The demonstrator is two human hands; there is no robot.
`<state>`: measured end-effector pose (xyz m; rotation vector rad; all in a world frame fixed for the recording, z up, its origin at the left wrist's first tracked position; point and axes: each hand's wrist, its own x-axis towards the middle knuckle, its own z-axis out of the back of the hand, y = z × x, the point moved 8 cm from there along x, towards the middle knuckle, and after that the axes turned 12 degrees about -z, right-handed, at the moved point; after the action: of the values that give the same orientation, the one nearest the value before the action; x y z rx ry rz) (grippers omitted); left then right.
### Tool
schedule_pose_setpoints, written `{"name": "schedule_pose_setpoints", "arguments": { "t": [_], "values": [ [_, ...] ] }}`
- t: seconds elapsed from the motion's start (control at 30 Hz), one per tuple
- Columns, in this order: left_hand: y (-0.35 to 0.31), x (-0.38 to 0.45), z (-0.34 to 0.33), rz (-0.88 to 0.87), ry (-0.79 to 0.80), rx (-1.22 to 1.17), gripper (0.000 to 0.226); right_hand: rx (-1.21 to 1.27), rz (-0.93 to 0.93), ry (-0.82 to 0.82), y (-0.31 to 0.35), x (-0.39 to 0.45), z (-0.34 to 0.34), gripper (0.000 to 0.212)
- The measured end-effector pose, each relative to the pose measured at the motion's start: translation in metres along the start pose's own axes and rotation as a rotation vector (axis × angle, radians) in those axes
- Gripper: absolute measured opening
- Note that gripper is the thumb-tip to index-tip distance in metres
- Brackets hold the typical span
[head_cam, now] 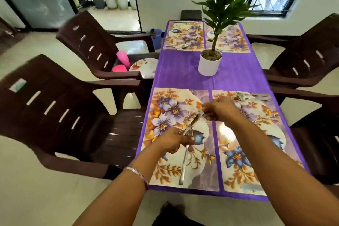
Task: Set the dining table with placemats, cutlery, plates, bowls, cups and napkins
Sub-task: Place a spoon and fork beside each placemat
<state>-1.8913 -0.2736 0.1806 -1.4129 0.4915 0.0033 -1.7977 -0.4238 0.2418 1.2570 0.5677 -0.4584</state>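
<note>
Over the near-left placemat [170, 115], the left hand [173, 142] curls its fingers around a bunch of cutlery: a fork [185, 159] hangs from it with the handle pointing down toward the near table edge, its long axis running almost straight along the table, tines up at the hand. A knife [190, 124] slants up and right from that hand to the right hand [218, 109], whose fingertips pinch its upper end. More cutlery [251, 96] lies crosswise at the far edge of the near-right placemat [256, 152], handles pointing right.
</note>
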Motion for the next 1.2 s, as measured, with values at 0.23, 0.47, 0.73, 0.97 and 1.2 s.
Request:
{"name": "schedule_pose_setpoints", "arguments": {
  "t": [0.23, 0.47, 0.73, 0.97, 1.2],
  "values": [
    [0.042, 0.01, 0.072, 0.093, -0.181, -0.147, 0.021, 0.286, 0.062, -0.287, 0.005, 0.022, 0.061, 0.026],
    [0.031, 0.066, 0.134, 0.086, -0.447, -0.354, 0.014, 0.402, -0.013, -0.377, -0.005, 0.092, 0.024, 0.028],
    [0.072, 0.13, 0.16, 0.179, -0.481, -0.369, 0.021, 0.495, -0.206, -0.473, -0.03, 0.179, -0.022, 0.027],
    [0.081, 0.143, 0.162, 0.18, -0.511, -0.319, 0.022, -0.082, -0.049, -0.67, -0.005, 0.185, -0.034, 0.021],
    [0.082, 0.143, 0.164, 0.295, -0.419, -0.408, 0.019, -1.03, 0.375, -0.397, -0.004, 0.16, -0.132, 0.048]
  ]
}}
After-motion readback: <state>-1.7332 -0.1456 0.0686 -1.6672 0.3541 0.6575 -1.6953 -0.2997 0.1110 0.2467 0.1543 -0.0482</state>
